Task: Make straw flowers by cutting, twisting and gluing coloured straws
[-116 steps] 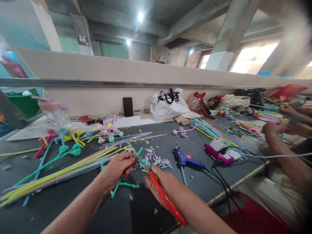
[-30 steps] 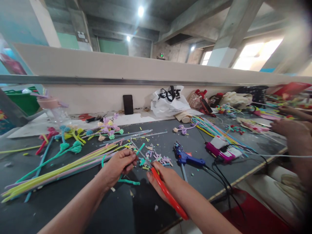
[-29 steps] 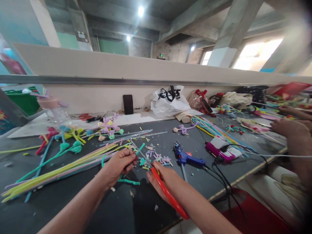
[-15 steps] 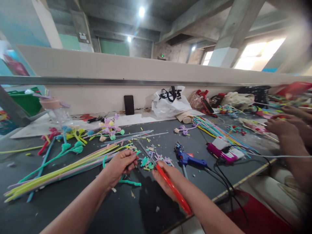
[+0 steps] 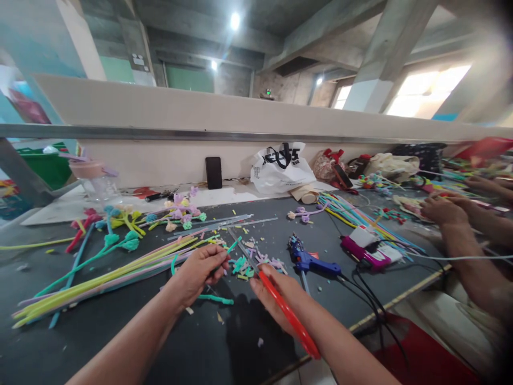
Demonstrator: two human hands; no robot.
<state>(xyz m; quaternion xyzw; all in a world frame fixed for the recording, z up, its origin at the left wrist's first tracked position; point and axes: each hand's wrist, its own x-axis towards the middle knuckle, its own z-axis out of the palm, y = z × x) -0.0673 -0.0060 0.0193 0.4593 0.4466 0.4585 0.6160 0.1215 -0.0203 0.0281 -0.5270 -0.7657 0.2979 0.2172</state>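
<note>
My right hand [image 5: 276, 294] is closed around red-handled scissors [image 5: 286, 310], whose metal blades point up and left. Between the pinched fingers of my left hand [image 5: 204, 267] is a green pipe cleaner [image 5: 234, 245]; its short end sticks out beside the scissor blades. Whether the blades touch it I cannot tell. Another green length [image 5: 216, 298] shows below my left hand, partly hidden by it. Cut pipe cleaner bits [image 5: 240, 264] lie in a heap just beyond both hands. A bundle of long yellow, pink and blue pipe cleaners [image 5: 108, 278] lies to the left.
A blue glue gun [image 5: 316, 262] with a cord lies right of my hands, near a purple-and-white power strip [image 5: 366, 251]. Finished pipe cleaner flowers [image 5: 120, 240] lie at the left. A phone [image 5: 214, 172] and white bag [image 5: 280, 168] stand behind. A co-worker's hands [image 5: 444, 211] are at the right.
The green pipe cleaner's end now extends up and right from my left fingers, beside the blades. My hands have barely moved. The co-worker's near hand has shifted left.
</note>
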